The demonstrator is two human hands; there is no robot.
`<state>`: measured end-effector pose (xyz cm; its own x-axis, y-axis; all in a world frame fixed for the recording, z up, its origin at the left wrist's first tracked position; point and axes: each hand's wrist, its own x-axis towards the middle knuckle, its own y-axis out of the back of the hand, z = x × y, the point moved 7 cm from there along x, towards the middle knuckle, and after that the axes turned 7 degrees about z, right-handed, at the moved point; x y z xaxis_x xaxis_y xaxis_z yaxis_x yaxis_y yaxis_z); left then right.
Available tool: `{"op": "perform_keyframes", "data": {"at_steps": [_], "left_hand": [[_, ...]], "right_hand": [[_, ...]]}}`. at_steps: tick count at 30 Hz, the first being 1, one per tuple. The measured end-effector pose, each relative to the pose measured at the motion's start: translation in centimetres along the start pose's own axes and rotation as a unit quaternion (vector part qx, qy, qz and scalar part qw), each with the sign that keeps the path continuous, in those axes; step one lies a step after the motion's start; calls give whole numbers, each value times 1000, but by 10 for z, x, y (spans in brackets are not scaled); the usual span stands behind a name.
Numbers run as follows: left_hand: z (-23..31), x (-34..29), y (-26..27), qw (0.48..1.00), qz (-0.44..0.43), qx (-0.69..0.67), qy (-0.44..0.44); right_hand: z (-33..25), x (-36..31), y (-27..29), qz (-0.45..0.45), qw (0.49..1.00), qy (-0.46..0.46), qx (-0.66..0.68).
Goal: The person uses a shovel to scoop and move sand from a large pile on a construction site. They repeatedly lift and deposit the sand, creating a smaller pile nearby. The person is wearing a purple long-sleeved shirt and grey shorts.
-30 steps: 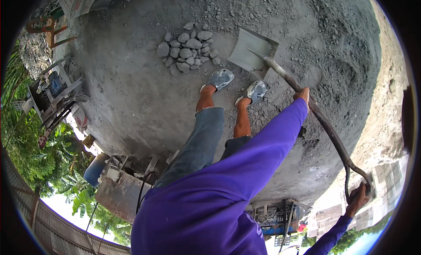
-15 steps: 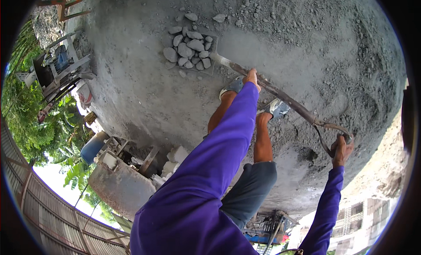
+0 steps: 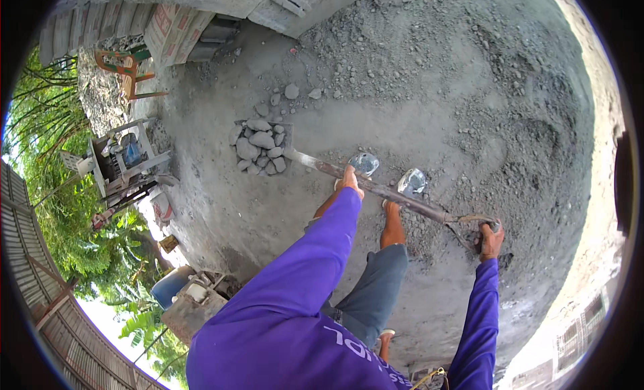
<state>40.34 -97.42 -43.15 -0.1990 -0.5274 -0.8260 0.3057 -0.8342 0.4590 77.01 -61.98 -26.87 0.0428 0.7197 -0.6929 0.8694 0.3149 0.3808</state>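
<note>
hiding most of the shovel blade [image 3: 289,133] are stones [image 3: 261,140].

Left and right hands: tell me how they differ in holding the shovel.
The left hand grips the shovel shaft partway along, while the right hand grips the forked handle at the end. The left hand is nearer the heap of stones; the right hand is farther from it. Both hands are bare, below purple sleeves.
</note>
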Motion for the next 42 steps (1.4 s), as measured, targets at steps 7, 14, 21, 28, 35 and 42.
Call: {"op": "perform_keyframes", "data": {"at_steps": [7,14,21,28,35,42], "left_hand": [[-72,-132,-5,992,-119,39,-22],[-157,-358,-3,947,-204,248,-15],[-178,-428,-14,882,-230,408,43],[-124,-435,-151,792,-297,532,34],[284,-571,-566,851,-343,282,-281],[790,-928,-632,759,-275,139,-574]], "right_hand": [[-39,-108,190,78,991,-9,106],[45,-280,349,311,933,-37,180],[55,-472,338,428,889,-145,71],[-131,-386,179,436,867,-192,143],[-489,-137,-54,225,892,-78,384],[-976,-205,-231,-182,799,317,477]]}}
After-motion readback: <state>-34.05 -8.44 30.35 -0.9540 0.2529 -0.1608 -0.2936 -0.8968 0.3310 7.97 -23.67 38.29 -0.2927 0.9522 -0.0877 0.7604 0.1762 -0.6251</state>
